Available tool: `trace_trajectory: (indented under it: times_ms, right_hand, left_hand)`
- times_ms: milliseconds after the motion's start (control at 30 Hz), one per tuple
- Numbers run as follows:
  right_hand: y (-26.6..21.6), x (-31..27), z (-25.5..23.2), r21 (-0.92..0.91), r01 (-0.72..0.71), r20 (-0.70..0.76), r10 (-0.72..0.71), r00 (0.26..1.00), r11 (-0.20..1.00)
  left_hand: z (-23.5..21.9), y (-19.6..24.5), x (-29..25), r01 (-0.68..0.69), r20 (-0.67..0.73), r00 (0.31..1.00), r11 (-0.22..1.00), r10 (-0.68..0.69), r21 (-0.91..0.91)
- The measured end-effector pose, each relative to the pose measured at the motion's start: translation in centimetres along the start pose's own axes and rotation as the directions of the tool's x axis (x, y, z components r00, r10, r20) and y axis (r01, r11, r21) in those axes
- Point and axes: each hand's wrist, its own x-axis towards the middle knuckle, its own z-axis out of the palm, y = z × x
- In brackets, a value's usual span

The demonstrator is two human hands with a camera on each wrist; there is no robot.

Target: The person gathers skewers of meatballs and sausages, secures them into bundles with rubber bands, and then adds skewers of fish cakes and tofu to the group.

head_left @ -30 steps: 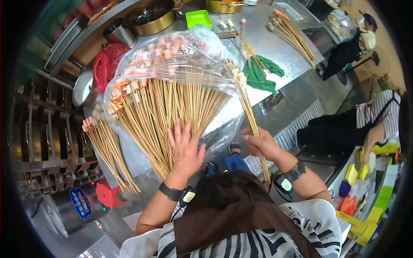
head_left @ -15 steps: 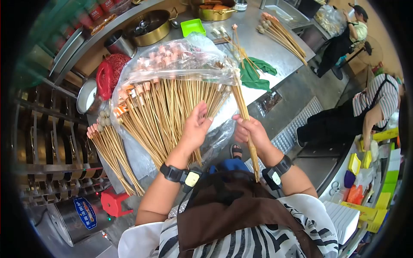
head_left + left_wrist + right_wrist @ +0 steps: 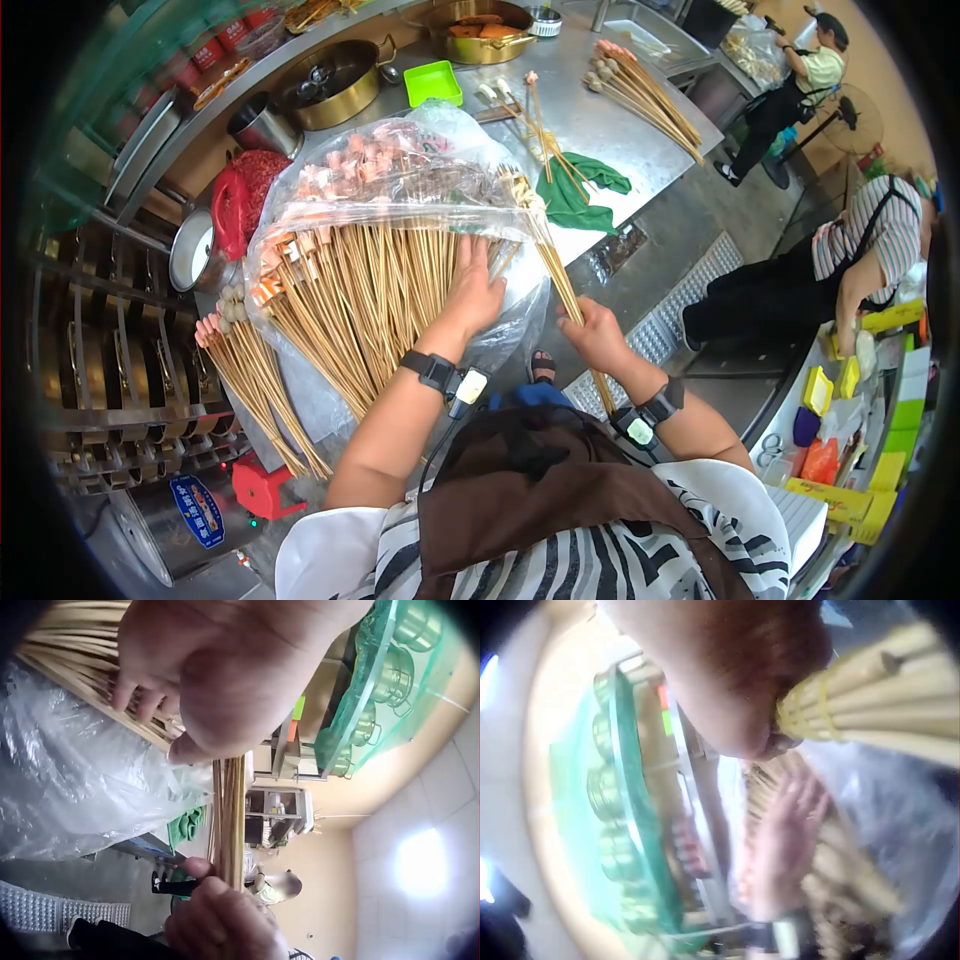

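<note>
A wide spread of bamboo skewers (image 3: pixel 370 300) with pink and orange food at the far ends lies in a clear plastic bag (image 3: pixel 350 200). My left hand (image 3: pixel 475 295) rests on the right part of these sticks, fingers extended toward the bag's edge. My right hand (image 3: pixel 598 338) grips a thin bundle of skewers (image 3: pixel 555 262) with pale food at its top, held upright beside the bag. In the right wrist view a yellow rubber band (image 3: pixel 823 712) wraps that bundle near its stick ends.
Another skewer bunch (image 3: pixel 255 385) lies at the left. A green cloth (image 3: pixel 575 200), a green tray (image 3: pixel 433 84) and more skewers (image 3: pixel 650 95) are farther back. Brass pots (image 3: pixel 325 85) line the rear. Two people stand at the right, one in a striped top (image 3: pixel 870 235).
My left hand lifted off the middle sticks, then moved right and forward onto the spread's right side. The right hand keeps its grip on the bundle, which now leans more to the left.
</note>
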Motion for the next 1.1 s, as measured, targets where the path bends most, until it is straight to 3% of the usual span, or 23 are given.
trace_trajectory:
  times_ms: [67,100,133,167,267,300,333,367,400,433,467,500,533,600,633,700,767,833,867,900,967,1033,1100]
  right_hand:
    - [-0.8,-0.1,-0.2,0.126,-0.101,0.069,0.093,0.993,0.987]
    - [-1.8,-0.1,-0.7,0.446,-0.190,0.225,0.096,0.970,0.874]
    - [-2.7,-0.3,-1.0,0.693,-0.304,0.367,0.044,0.929,0.653]
    - [-3.2,-0.7,-1.2,0.694,-0.312,0.372,0.047,0.927,0.649]
    - [-3.2,-1.3,-1.8,0.754,-0.395,0.492,-0.052,0.869,0.525]
    - [-2.1,-1.6,-1.8,0.591,-0.315,0.466,0.005,0.885,0.743]
    - [-1.0,-2.0,-1.9,0.372,-0.226,0.426,0.051,0.903,0.900]
    - [-0.1,-2.4,-1.9,0.372,-0.231,0.427,0.055,0.902,0.899]
    - [1.1,-3.0,-1.9,0.085,-0.002,0.264,-0.020,0.964,0.996]
    - [2.1,-3.5,-1.8,-0.242,0.176,0.131,-0.147,0.980,0.954]
    - [3.1,-3.7,-2.1,-0.385,0.186,0.129,-0.147,0.981,0.904]
    - [2.9,-3.7,-2.0,-0.377,0.176,0.134,-0.135,0.982,0.909]
    - [2.2,-3.5,-2.0,-0.193,0.067,0.184,-0.031,0.982,0.979]
    - [0.3,-2.9,-2.3,0.201,-0.220,0.340,0.142,0.929,0.955]
    - [-0.9,-2.3,-2.4,0.200,-0.220,0.340,0.143,0.929,0.955]
    - [-3.0,-1.0,-2.0,0.606,-0.324,0.469,0.003,0.883,0.726]
    - [-3.9,-0.2,0.1,0.589,-0.335,0.441,0.054,0.896,0.735]
    - [-3.2,0.0,2.1,0.316,-0.153,0.361,0.031,0.932,0.936]
    - [-3.5,-0.6,2.5,0.164,-0.132,0.293,0.079,0.953,0.978]
    - [-2.6,-1.0,2.8,0.163,-0.133,0.299,0.080,0.951,0.978]
    - [-0.2,-1.4,2.4,-0.191,0.209,0.118,-0.189,0.975,0.959]
    - [-0.7,-1.1,0.8,-0.121,0.151,0.208,-0.124,0.970,0.981]
    - [-1.9,-0.2,-0.2,-0.051,0.084,0.299,-0.065,0.952,0.995]
  left_hand:
    - [-0.4,0.3,0.2,0.013,0.148,0.988,0.981,-0.042,0.193]
    - [-0.1,0.2,0.2,0.022,0.150,0.987,0.980,-0.052,0.196]
    - [0.3,0.1,0.2,-0.014,0.148,0.988,0.948,-0.036,0.318]
    - [0.6,0.0,0.2,-0.050,0.152,0.988,0.900,-0.018,0.434]
    - [0.5,0.0,0.4,-0.049,0.139,0.990,0.931,-0.002,0.363]
    - [0.0,-0.1,0.7,-0.048,0.142,0.990,0.932,-0.004,0.360]
    - [-0.9,-0.1,1.1,0.057,0.187,0.980,0.995,-0.072,0.080]
    - [-1.4,-0.1,1.2,0.176,0.248,0.961,0.964,-0.124,-0.198]
    - [-1.4,-0.2,0.5,0.139,0.110,0.988,0.927,-0.107,-0.349]
    - [-2.2,0.7,-0.1,0.154,0.121,0.986,0.927,-0.119,-0.343]
    - [-3.2,1.7,-0.7,0.166,0.064,0.985,0.817,-0.157,-0.553]
    - [-4.0,2.7,-1.0,0.152,0.014,0.978,0.662,-0.208,-0.734]
    - [-4.6,3.0,-0.9,0.164,0.024,0.976,0.663,-0.216,-0.731]
    - [-5.9,3.4,0.4,-0.046,-0.041,0.999,0.625,0.022,-0.780]
    - [-6.5,4.1,1.2,-0.046,-0.042,0.999,0.624,0.022,-0.780]
    - [-7.5,5.3,2.6,-0.076,-0.041,0.996,0.465,0.085,-0.882]
    - [-8.5,5.4,3.3,-0.083,-0.038,0.994,0.467,0.107,-0.880]
    - [-9.5,5.3,3.6,-0.118,-0.059,0.991,0.558,0.123,-0.822]
    - [-9.7,5.1,3.4,-0.148,-0.072,0.986,0.586,0.151,-0.797]
    - [-10.0,4.7,3.0,-0.147,-0.075,0.986,0.587,0.146,-0.796]
    - [-10.0,3.9,2.6,-0.132,-0.060,0.989,0.645,0.133,-0.752]
    - [-9.6,4.0,2.9,-0.149,-0.067,0.986,0.642,0.150,-0.752]
    - [-9.0,5.7,3.5,-0.156,-0.118,0.986,0.429,0.114,-0.890]
